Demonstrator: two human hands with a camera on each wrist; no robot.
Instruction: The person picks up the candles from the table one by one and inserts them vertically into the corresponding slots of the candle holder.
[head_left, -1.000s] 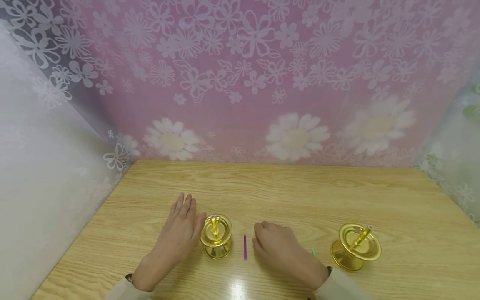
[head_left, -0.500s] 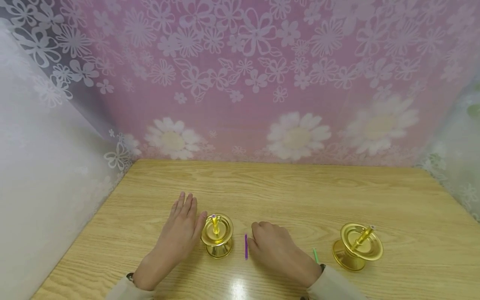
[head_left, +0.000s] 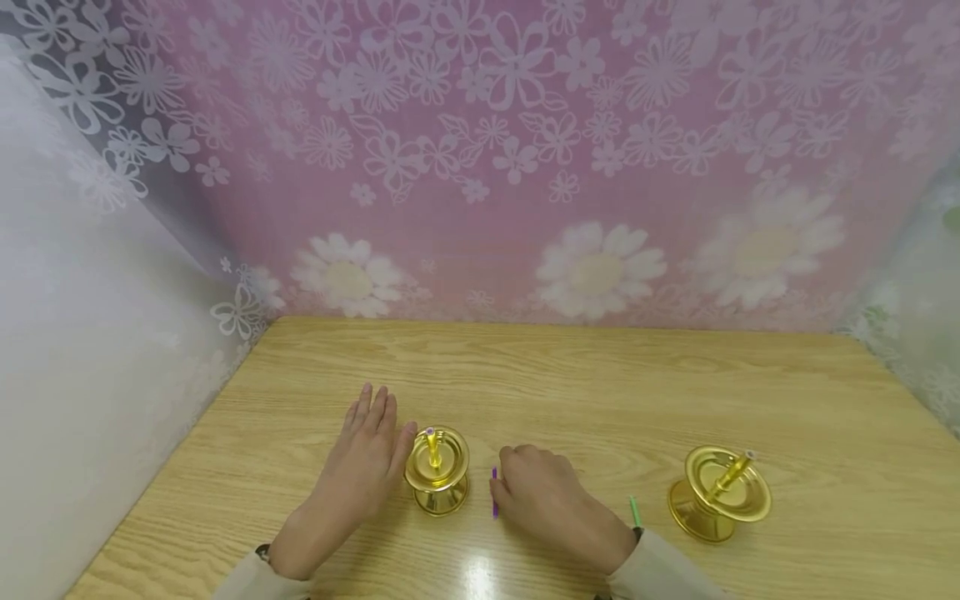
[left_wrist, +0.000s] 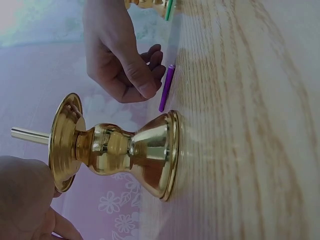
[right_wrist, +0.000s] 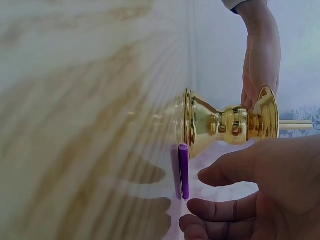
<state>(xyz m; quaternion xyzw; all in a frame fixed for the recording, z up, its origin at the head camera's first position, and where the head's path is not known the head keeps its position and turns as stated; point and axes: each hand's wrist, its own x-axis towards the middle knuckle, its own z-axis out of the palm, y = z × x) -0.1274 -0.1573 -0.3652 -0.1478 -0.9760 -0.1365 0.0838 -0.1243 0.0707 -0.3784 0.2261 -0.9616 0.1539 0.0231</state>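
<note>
A shiny gold candle holder [head_left: 441, 500], with a dish and an upright central tube, stands left of centre on the table. My left hand [head_left: 360, 467] is beside it with fingers straight, the thumb at the dish's rim; whether it touches cannot be told. On the table to the holder's right lies a slim purple candle-like stick [right_wrist: 184, 172]. My right hand [head_left: 546, 496] is lowered over this stick, partly covering it in the head view. In the right wrist view its thumb [right_wrist: 225, 170] and bent fingers stand apart, with a gap to the stick.
A second gold candle holder [head_left: 701, 518] stands on the right, its tube leaning in the head view. A thin green stick [head_left: 634, 510] lies between it and my right wrist. Flowered pink cloth [head_left: 480, 208] hangs behind the wooden table [head_left: 480, 367].
My right hand has shifted left, from beside the purple stick to over it. More of the green stick shows now. My left hand and both candle holders have stayed in place.
</note>
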